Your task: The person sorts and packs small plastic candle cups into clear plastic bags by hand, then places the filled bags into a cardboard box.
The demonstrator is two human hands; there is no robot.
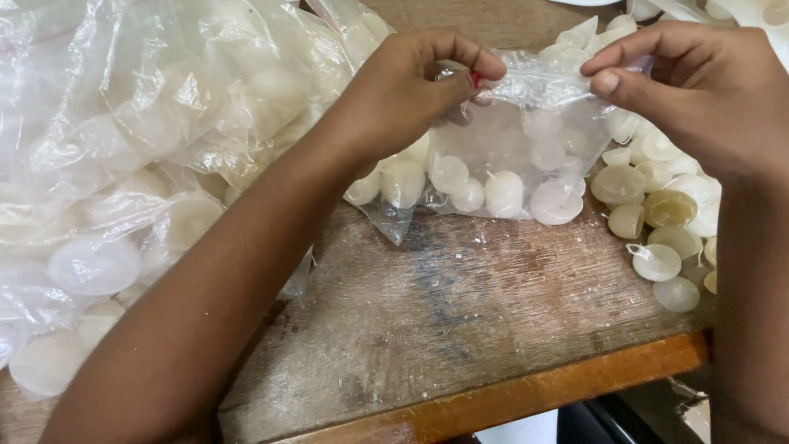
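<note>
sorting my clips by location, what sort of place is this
Probably a small hand-packing workbench: both hands pinch a clear zip bag of small white wax candles, loose candles lie on a worn wooden table, filled bags pile up beside it.

A worn wooden table [460, 312] with a scratched, stained top and an orange-brown front edge carries everything. On it lie a heap of clear plastic bags [123, 148] filled with pale round candles at left, and loose tealight candles [657, 222] at right.
</note>
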